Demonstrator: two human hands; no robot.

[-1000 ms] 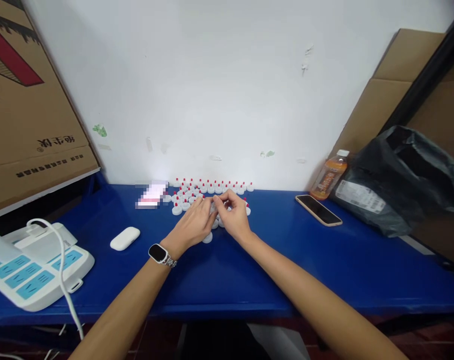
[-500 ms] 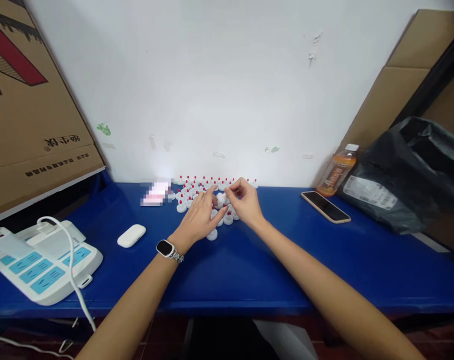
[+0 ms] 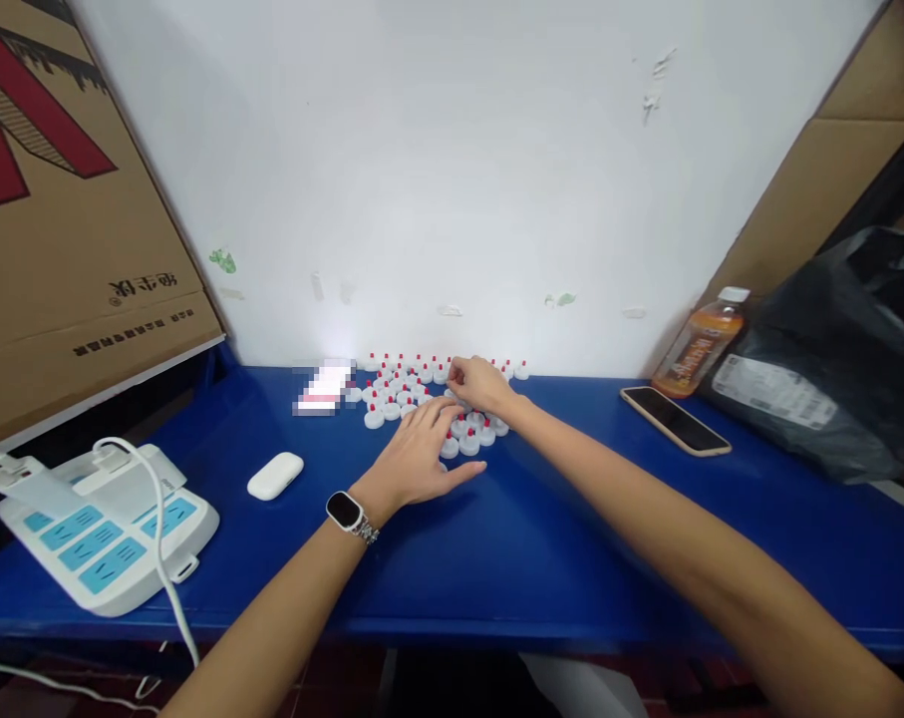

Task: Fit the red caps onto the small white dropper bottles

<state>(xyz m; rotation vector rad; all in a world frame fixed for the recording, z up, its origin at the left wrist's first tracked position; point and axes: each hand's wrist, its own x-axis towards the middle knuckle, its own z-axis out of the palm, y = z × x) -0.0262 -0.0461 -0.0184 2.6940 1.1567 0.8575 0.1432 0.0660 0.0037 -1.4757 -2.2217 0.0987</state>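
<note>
Several small white caps with red tips point(image 3: 399, 389) stand in rows on the blue table point(image 3: 541, 529) against the white wall. My left hand point(image 3: 422, 457), a smartwatch on its wrist, lies flat with fingers spread over the near edge of the caps. Farther back, my right hand point(image 3: 479, 383) is among the caps with its fingers pinched together at the back rows; what it pinches is too small to make out.
A white earbud case point(image 3: 275, 475) and a white power strip with a cable point(image 3: 100, 524) lie at left, under a leaning cardboard box point(image 3: 63, 219). At right are a phone point(image 3: 674, 420), an orange drink bottle point(image 3: 698, 344) and a black bag point(image 3: 832, 359).
My right hand moved from beside the left hand back toward the wall. My left hand flattened onto the table, now covering the lone near cap. The camera shifted slightly left.
</note>
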